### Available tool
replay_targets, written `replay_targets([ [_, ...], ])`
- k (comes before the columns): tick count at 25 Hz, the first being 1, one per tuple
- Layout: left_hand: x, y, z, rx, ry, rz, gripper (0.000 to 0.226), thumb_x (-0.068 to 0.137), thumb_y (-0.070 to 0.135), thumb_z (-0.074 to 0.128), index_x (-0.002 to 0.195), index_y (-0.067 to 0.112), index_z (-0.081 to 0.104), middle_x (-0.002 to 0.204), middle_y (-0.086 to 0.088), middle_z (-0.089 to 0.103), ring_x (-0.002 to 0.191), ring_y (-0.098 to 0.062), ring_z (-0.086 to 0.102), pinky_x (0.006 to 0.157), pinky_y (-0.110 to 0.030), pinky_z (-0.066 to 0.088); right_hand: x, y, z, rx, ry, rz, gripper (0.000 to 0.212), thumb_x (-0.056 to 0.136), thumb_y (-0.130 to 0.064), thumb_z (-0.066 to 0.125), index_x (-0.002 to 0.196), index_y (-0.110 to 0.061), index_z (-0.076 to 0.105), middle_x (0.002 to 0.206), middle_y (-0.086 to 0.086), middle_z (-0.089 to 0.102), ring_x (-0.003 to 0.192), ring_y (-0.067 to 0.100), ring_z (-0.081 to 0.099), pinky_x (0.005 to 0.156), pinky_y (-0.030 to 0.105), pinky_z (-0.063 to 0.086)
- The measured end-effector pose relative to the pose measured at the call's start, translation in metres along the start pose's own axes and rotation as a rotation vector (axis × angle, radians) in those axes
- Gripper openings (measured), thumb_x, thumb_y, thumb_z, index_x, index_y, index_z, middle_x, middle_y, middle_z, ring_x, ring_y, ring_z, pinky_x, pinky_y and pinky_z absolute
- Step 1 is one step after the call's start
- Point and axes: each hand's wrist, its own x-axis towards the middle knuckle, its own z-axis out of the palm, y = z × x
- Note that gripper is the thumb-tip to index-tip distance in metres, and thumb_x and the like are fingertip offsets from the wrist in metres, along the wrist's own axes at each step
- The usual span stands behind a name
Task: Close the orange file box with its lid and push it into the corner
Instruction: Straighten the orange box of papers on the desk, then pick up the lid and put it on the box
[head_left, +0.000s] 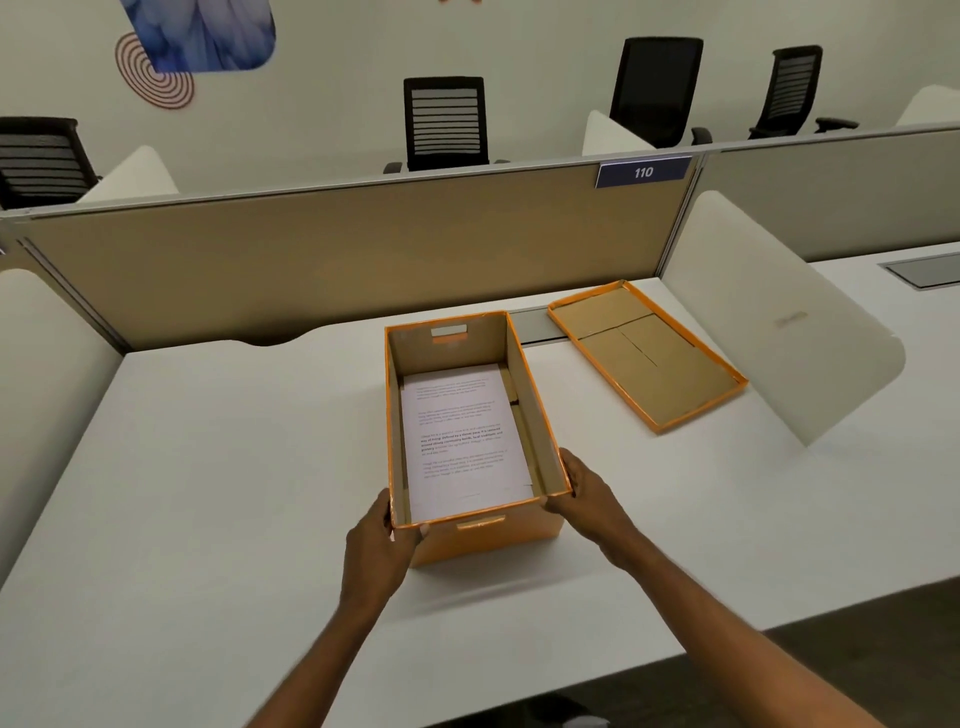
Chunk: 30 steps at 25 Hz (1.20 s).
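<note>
The orange file box (470, 415) sits open mid-frame on the worktop (208, 467). The left hand (382, 535) and right hand (587, 493) clamp its near corners. Its lid (644, 353), right of it, looks light and bendy; hold its long edges.

A white laminate counter (208, 467) backs onto a tan fabric partition (337, 260); beyond it, black mesh office chairs (445, 124) face a pale wall (337, 52).
</note>
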Motion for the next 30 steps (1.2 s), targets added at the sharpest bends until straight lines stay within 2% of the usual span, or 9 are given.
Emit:
replay_targets([
  [2, -0.006, 0.004, 0.009, 0.036, -0.001, -0.071, 0.097, 0.084, 0.035, 0.076, 0.158, 0.017, 0.016, 0.162, -0.008, 0.032, 0.147, -0.027, 0.034, 0.111, -0.034, 0.036, -0.003, 0.000, -0.002, -0.054, 0.011, 0.024, 0.088, 0.086, -0.036, 0.076, 0.159, -0.030, 0.026, 0.155, -0.018, 0.040, 0.144, 0.011, 0.043, 0.111, 0.033, 0.044],
  [3, -0.010, 0.008, 0.015, 0.057, 0.004, -0.031, 0.106, 0.084, 0.040, 0.074, 0.159, 0.019, 0.002, 0.168, -0.005, 0.011, 0.154, -0.021, 0.014, 0.119, -0.035, 0.022, -0.004, 0.000, -0.005, -0.085, 0.046, 0.037, 0.101, 0.087, -0.044, 0.076, 0.163, -0.025, 0.013, 0.165, -0.013, 0.024, 0.152, 0.014, 0.028, 0.119, 0.036, 0.032],
  [5, -0.017, 0.018, 0.031, 0.100, 0.023, 0.158, 0.104, 0.088, 0.042, 0.069, 0.158, 0.024, -0.005, 0.169, 0.005, -0.006, 0.154, -0.010, -0.006, 0.124, -0.035, 0.010, -0.007, 0.003, -0.017, -0.141, 0.130, 0.009, 0.109, 0.086, -0.053, 0.072, 0.164, -0.021, 0.003, 0.172, -0.005, 0.006, 0.158, 0.017, 0.012, 0.124, 0.038, 0.020],
  [9, -0.019, 0.056, 0.081, 0.108, -0.121, 0.362, 0.095, 0.092, 0.044, 0.061, 0.158, 0.026, -0.005, 0.168, 0.010, -0.008, 0.154, -0.006, -0.007, 0.125, -0.036, 0.011, -0.014, 0.009, -0.060, -0.191, 0.239, -0.011, 0.100, 0.091, -0.056, 0.064, 0.164, -0.019, 0.006, 0.173, 0.000, 0.009, 0.159, 0.020, 0.012, 0.125, 0.039, 0.018],
  [14, -0.007, 0.114, 0.159, 0.001, -0.256, 0.281, 0.097, 0.087, 0.072, 0.046, 0.157, 0.034, -0.009, 0.167, 0.011, -0.009, 0.152, -0.005, -0.004, 0.119, -0.028, 0.003, -0.014, 0.026, -0.131, -0.134, 0.346, 0.013, 0.090, 0.095, -0.062, 0.052, 0.164, -0.022, 0.009, 0.172, -0.001, 0.014, 0.158, 0.019, 0.016, 0.125, 0.038, 0.019],
  [18, 0.019, 0.149, 0.226, -0.004, -0.304, 0.327, 0.095, 0.088, 0.075, 0.040, 0.156, 0.032, -0.011, 0.167, 0.013, -0.010, 0.151, -0.001, -0.008, 0.117, -0.024, 0.002, 0.007, 0.051, -0.194, -0.164, 0.340, -0.009, 0.090, 0.096, -0.060, 0.054, 0.164, -0.025, 0.005, 0.173, -0.004, 0.011, 0.158, 0.017, 0.015, 0.127, 0.043, 0.020],
  [21, 0.048, 0.172, 0.284, 0.028, -0.320, 0.334, 0.093, 0.090, 0.073, 0.040, 0.157, 0.029, -0.008, 0.167, 0.014, -0.011, 0.151, 0.002, -0.011, 0.119, -0.024, 0.001, 0.037, 0.074, -0.247, -0.186, 0.313, -0.042, 0.087, 0.097, -0.056, 0.056, 0.163, -0.030, 0.007, 0.172, -0.008, 0.015, 0.155, 0.011, 0.018, 0.122, 0.033, 0.021],
  [23, 0.068, 0.181, 0.322, 0.099, -0.324, 0.342, 0.091, 0.091, 0.072, 0.038, 0.158, 0.027, -0.004, 0.167, 0.013, -0.010, 0.151, 0.001, -0.012, 0.121, -0.027, 0.001, 0.061, 0.090, -0.280, -0.207, 0.287, -0.061, 0.086, 0.097, -0.053, 0.058, 0.163, -0.031, 0.008, 0.171, -0.008, 0.017, 0.152, 0.006, 0.021, 0.118, 0.029, 0.023],
  [30, 0.126, 0.183, 0.438, 0.694, -0.419, 0.384, 0.073, 0.100, 0.057, 0.030, 0.157, 0.015, 0.019, 0.169, -0.004, 0.005, 0.154, -0.025, -0.014, 0.124, -0.051, 0.000, 0.141, 0.155, -0.356, -0.340, 0.104, 0.087, 0.089, 0.097, -0.054, 0.056, 0.163, -0.018, 0.010, 0.173, 0.003, 0.010, 0.159, 0.021, 0.013, 0.127, 0.043, 0.019],
])
